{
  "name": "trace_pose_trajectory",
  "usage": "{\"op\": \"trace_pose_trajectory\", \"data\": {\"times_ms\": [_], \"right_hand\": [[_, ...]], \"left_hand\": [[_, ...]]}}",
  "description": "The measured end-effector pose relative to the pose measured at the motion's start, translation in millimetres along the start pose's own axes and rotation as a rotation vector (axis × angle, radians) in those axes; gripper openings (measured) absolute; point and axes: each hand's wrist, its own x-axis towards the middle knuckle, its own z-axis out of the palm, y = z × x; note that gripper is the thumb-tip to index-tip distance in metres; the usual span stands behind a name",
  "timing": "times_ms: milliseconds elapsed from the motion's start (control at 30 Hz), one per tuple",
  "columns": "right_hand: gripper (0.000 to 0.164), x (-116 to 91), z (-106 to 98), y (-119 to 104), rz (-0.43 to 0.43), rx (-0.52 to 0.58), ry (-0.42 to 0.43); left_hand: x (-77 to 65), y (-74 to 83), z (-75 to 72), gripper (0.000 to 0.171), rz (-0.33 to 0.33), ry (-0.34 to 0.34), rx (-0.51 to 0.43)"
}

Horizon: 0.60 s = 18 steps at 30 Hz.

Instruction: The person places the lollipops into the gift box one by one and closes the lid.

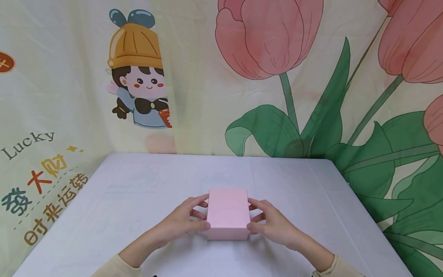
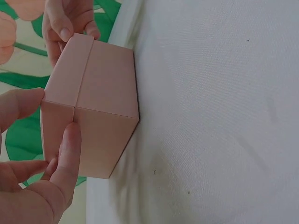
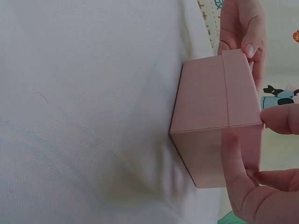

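A pink box (image 1: 228, 209) with a lid rests on the white-covered table. Its lid (image 2: 70, 70) meets the lower part along a straight seam on the sides. My left hand (image 1: 183, 219) holds the left side, with the thumb at the top front corner and other fingers spread along that side. Mirroring it on the right side, my right hand (image 1: 270, 223) has its thumb at the opposite front corner. In the right wrist view, one fingertip (image 3: 230, 135) touches the side by the seam. The inside of the box is hidden.
The white tablecloth (image 1: 155, 181) spreads around the box. Behind the table hangs a printed curtain (image 1: 197, 77) with tulips and a cartoon figure. At the left, the cloth bears lettering.
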Motion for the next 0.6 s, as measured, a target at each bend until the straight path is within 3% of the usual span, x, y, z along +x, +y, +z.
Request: {"op": "trace_pose_trajectory", "data": {"times_ms": [600], "right_hand": [[0.078, -1.0, 3.3, 4.6, -0.008, 0.005, -0.003]], "left_hand": [[1.6, -10.3, 3.7, 0.091, -0.008, 0.007, -0.02]]}}
